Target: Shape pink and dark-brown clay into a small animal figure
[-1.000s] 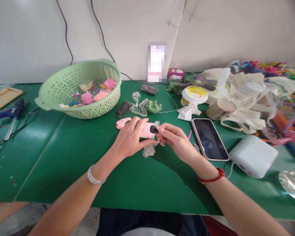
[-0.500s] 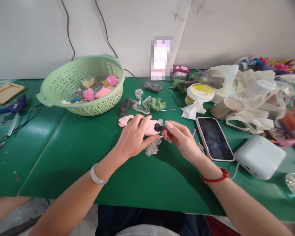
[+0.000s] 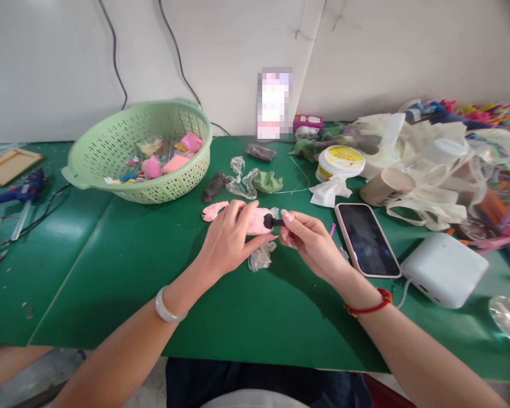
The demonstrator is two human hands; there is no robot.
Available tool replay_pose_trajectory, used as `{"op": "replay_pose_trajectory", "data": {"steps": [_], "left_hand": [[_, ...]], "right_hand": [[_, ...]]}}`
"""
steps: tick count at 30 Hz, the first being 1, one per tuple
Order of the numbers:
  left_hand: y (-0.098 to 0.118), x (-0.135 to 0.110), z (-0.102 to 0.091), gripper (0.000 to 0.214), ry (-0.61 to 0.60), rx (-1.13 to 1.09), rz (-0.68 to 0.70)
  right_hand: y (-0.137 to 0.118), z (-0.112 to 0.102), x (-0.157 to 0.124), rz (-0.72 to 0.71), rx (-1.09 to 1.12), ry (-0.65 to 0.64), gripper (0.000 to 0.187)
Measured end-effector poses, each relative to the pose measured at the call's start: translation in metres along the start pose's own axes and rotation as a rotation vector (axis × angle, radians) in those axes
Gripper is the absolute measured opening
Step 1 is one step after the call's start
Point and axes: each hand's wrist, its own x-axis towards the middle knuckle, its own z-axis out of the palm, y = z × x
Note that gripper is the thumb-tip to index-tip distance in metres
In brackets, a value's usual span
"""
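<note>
My left hand [image 3: 228,238] is closed around a pink clay lump [image 3: 255,221] held just above the green table [image 3: 110,266]. My right hand [image 3: 308,241] pinches a small black clay piece [image 3: 271,221] that touches the right end of the pink lump. A crumpled piece of clear plastic wrap [image 3: 260,258] lies under both hands. A flat pink clay scrap [image 3: 213,210] rests on the table just left of my left hand.
A green perforated basket [image 3: 110,153] with coloured clay stands at the back left. A phone [image 3: 366,238], a white box [image 3: 444,269], a yellow-lidded tub [image 3: 340,163], a brown clay piece [image 3: 212,187] and a green clay piece [image 3: 267,181] lie around. Plastic bags pile at right.
My right hand has pulled the black piece slightly out from the pink lump, stretching it into a short stub. Both hands stay in about the same place.
</note>
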Motion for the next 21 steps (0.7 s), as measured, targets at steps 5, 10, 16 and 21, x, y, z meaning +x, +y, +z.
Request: {"op": "replay_pose_trajectory", "data": {"steps": [5, 10, 16, 21], "left_hand": [[0.0002, -0.0003, 0.0003, 0.061, -0.006, 0.013, -0.049], [0.0006, -0.0007, -0.0002, 0.061, -0.015, 0.023, -0.071], [0.0008, -0.0004, -0.0002, 0.06, -0.002, -0.008, -0.072], [0.0011, -0.0007, 0.0013, 0.063, -0.013, -0.027, -0.068]], "right_hand": [[0.0022, 0.0017, -0.0002, -0.083, -0.118, 0.018, 0.052], [-0.0014, 0.0, -0.0029, -0.206, -0.296, 0.062, 0.059], [-0.0025, -0.0012, -0.0034, -0.132, -0.254, 0.046, 0.058], [0.0005, 0.0004, -0.0017, -0.069, -0.093, 0.001, 0.053]]}}
